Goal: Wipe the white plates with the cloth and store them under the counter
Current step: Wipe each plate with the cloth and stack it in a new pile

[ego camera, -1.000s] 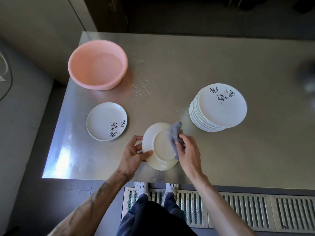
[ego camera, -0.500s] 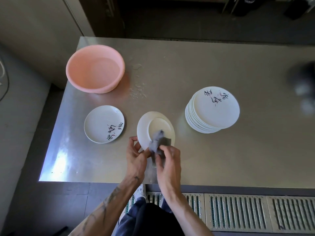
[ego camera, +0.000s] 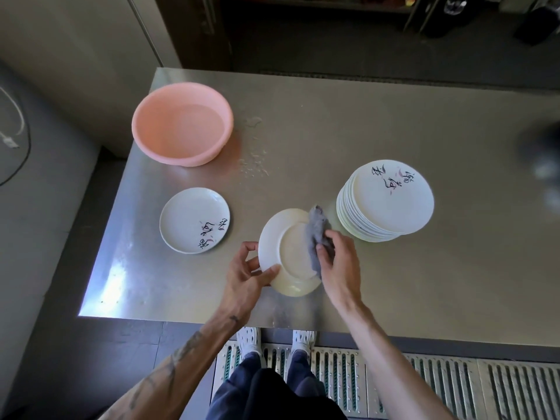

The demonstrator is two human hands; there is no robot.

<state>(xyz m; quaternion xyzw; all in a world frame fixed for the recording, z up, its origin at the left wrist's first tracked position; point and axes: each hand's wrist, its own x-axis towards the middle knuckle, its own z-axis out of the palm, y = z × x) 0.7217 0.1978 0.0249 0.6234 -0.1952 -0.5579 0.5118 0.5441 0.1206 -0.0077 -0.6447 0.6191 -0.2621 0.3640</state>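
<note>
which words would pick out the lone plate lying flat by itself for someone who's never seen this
On the steel counter, find the pink basin at the far left corner. Nearer than it lies one white plate, face up, dark brush lettering near its edge. Unlike the stack at the right and the plate being wiped, it sits alone and untouched.

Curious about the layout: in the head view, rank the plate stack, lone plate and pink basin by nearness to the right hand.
1. The plate stack, just beyond the right hand.
2. The lone plate, left of the held plate.
3. The pink basin, far left corner.
</note>
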